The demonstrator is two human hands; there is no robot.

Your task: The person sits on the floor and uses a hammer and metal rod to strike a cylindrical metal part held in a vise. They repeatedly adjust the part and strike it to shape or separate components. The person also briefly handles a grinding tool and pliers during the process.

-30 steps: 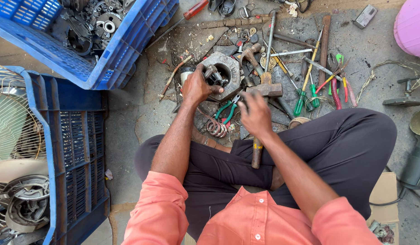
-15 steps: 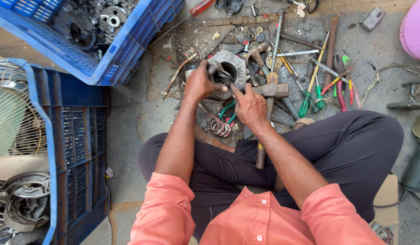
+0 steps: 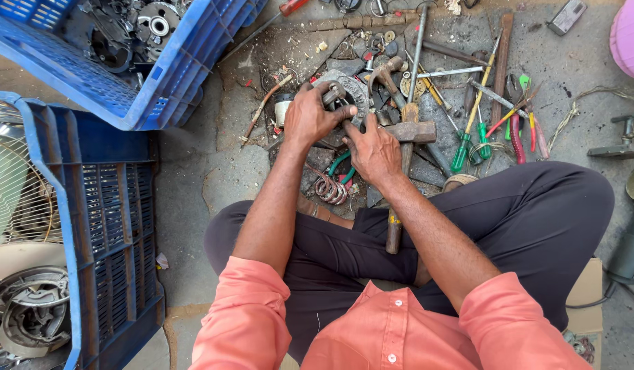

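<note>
Seated worker, overhead view. Nearest, a hammer (image 3: 403, 171) lies across the lap, its head just beside the right hand (image 3: 373, 149), whose fingers are spread over a round metal motor housing (image 3: 348, 92) on the floor. The left hand (image 3: 310, 115) curls around the housing's rim. Beyond lie scattered screwdrivers (image 3: 476, 130) and a blue crate (image 3: 118, 62).

Hemmed in ahead and rightward by scattered tools (image 3: 467, 103); blocked leftward by blue crates (image 3: 118, 205); open only along bare floor (image 3: 194, 157) between crates and knee.
</note>
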